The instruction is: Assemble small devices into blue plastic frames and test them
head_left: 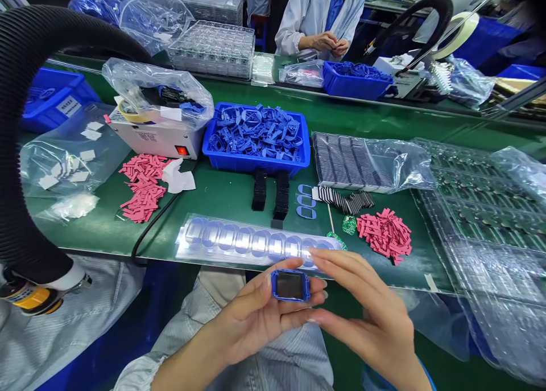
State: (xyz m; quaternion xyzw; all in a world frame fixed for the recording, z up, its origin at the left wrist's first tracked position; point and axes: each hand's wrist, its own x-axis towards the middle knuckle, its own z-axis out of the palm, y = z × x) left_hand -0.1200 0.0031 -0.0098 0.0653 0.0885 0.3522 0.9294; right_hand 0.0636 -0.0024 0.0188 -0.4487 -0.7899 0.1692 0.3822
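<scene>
My left hand is turned palm up and grips a blue plastic frame with a dark screen between thumb and fingers. The screen faces up toward me. My right hand is just right of the frame, thumb and fingers spread apart, its tips close to the left fingertips; whether they touch is unclear. Beyond my hands, on the bench edge, lies a clear sheet of oval films. Blue oval rings, a row of dark flat pieces and small green circuit boards lie farther back.
A blue bin of blue frames stands mid-bench. Pink strips are heaped at left and right. A black hose arches on the left. Trays of circuit boards extend right. A co-worker's hands are opposite.
</scene>
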